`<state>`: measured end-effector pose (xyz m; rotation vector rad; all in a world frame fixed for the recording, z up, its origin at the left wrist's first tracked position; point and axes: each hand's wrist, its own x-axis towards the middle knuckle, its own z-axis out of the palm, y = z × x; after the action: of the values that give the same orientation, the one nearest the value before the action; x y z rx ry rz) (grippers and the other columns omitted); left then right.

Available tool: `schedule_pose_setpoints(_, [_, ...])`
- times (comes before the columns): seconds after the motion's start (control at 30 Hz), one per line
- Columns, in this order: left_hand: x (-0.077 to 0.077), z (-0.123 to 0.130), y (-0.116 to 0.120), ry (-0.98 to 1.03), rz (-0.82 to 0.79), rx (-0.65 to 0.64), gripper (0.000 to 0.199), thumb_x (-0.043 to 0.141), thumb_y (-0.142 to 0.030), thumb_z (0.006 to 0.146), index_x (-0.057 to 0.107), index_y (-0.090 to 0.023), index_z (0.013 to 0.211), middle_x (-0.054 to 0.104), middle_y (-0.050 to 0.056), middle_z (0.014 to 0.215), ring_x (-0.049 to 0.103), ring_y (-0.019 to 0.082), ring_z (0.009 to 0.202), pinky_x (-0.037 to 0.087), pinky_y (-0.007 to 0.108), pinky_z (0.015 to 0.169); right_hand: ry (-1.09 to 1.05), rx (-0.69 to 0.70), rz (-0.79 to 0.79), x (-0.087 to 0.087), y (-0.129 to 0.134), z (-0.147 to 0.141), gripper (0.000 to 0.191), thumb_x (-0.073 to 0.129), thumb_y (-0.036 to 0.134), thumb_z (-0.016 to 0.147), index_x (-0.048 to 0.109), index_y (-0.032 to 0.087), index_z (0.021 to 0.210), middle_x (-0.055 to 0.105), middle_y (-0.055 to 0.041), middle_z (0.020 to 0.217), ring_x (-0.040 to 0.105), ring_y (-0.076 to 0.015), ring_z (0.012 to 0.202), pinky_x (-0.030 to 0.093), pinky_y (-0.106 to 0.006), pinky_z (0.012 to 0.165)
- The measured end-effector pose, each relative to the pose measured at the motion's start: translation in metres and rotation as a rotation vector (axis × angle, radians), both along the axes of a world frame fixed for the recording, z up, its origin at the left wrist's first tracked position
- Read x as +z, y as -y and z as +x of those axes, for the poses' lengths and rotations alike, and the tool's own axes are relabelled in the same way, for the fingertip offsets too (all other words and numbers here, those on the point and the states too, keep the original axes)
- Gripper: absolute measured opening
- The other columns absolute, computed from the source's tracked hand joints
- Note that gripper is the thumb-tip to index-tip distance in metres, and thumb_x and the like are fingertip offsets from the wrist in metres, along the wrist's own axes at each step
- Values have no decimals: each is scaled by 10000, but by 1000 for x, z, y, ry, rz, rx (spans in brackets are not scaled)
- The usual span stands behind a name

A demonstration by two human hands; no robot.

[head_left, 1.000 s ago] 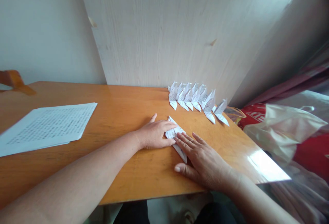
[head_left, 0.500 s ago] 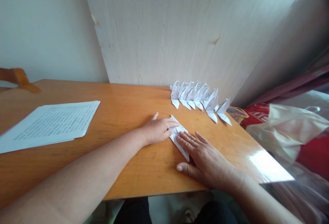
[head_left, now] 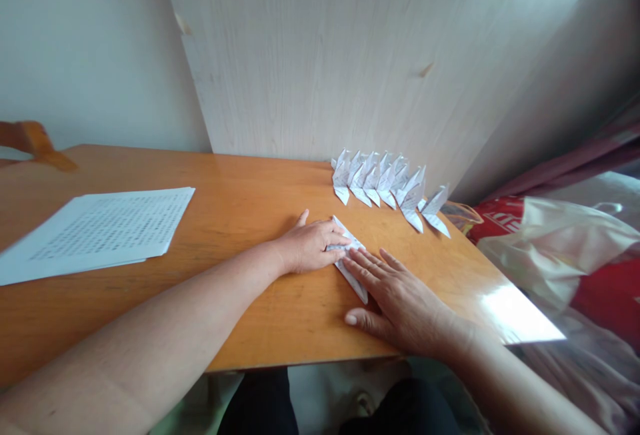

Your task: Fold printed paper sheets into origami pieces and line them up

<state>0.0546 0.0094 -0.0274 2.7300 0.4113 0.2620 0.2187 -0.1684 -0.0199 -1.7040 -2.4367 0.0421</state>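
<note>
A narrow folded sheet of printed paper point(head_left: 353, 280) lies flat and slantwise on the wooden table point(head_left: 260, 328), both ends pointed. The fingertips of my left hand point(head_left: 313, 246) rest on its upper half, fingers stretched and thumb raised away. Lower down, my right hand point(head_left: 400, 298) lies flat with its fingertips on the paper and its thumb spread out on the table. The fingers of the two hands nearly meet over the paper and cover its middle.
Several folded paper pieces point(head_left: 385, 185) stand in rows at the back right. A stack of printed sheets point(head_left: 115, 222) lies on the left. Past the table's right edge are plastic bags point(head_left: 565, 248). A pale panel point(head_left: 310, 55) rises behind, and part of a wooden chair point(head_left: 37, 145) shows far left.
The whole view has shifted slightly, so the table appears a little higher. My left hand has shifted slightly over the paper; both hands stay on it.
</note>
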Motion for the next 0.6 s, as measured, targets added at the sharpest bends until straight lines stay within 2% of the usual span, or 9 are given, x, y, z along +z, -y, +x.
schedule_pose_setpoints(0.2, [0,0,0,9,2,-3,320,484,-409,986,630,-347,1264,601,8,1384,450,271,1357,-99,692,1132,34,7,-31,1,3,2,850,411,705,928,264,175,1577,361,-180,1567,297,-322,1472,237,-582,1189])
schedule_pose_setpoints(0.6, [1,0,2,-11,47,30,344,509,-451,958,633,-345,1260,594,14,1385,482,282,1327,-46,680,1154,28,-2,-40,2,16,0,872,460,689,917,239,173,1584,322,-170,1581,298,-323,1469,233,-565,1200])
